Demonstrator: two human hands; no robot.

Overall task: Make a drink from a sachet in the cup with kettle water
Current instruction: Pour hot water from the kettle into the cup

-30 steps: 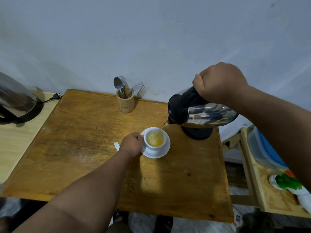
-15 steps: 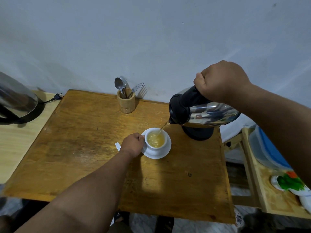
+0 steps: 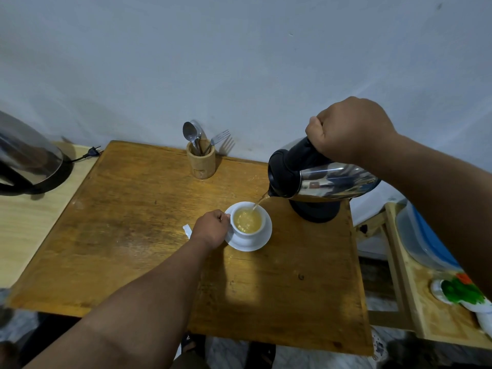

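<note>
A: Pour is on. The right hand [image 3: 351,130] is fisted, fingers wrapped tight round the black handle, and the kettle [image 3: 323,179] is tipped spout-down, clear of its base [image 3: 315,213].

B: And the stream?

A: Thin, and landing just inside the far rim of the cup [image 3: 248,222]. The cup sits on its saucer [image 3: 262,242], middle of the table [image 3: 149,235].

B: What's different from a second back?

A: Very little in the pose. Same tilt on the kettle, same line into the cup. The yellow drink looks a touch higher up the wall, I'd say, though it's hard to be sure from here.

B: Left hand?

A: The left hand [image 3: 211,230] is curled at the cup's left side, fingers closed at the handle, steadying it. It hasn't shifted either. I can't see the handle itself.

B: The sachet?

A: A white scrap, likely the sachet [image 3: 187,230], lies flat just left of that hand.

B: So where are we?

A: Powder's in, water's going in, the cup reads well over half full. My guess: level the kettle soon, then stir. There's a spoon [image 3: 189,134] in the holder [image 3: 200,162].
</note>
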